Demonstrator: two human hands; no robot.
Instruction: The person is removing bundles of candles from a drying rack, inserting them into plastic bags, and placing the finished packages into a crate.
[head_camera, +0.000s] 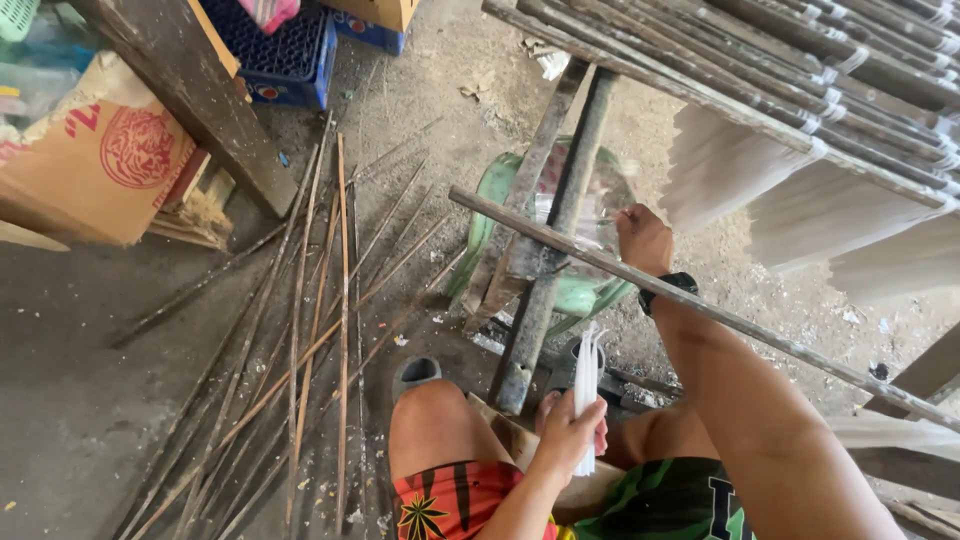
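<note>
Head view: left hand (568, 432) has its fingers wrapped around a bundle of thin white candles (586, 385), held upright above the knees. Right hand (643, 238) reaches to the long wooden rod (700, 308), fingers seemingly curled behind it. Judging by this, candles are being stripped off; the next pull needs a steady rod.

Bare dirt floor (90, 400), dusty, littered with thin bamboo sticks (300, 330). Cardboard box (95, 160) far left, blue plastic crate (285, 50) behind heavy dark wooden beam (190, 90). Green plastic chair (500, 200) mid-floor. Daylight flat, soft shadows.
</note>
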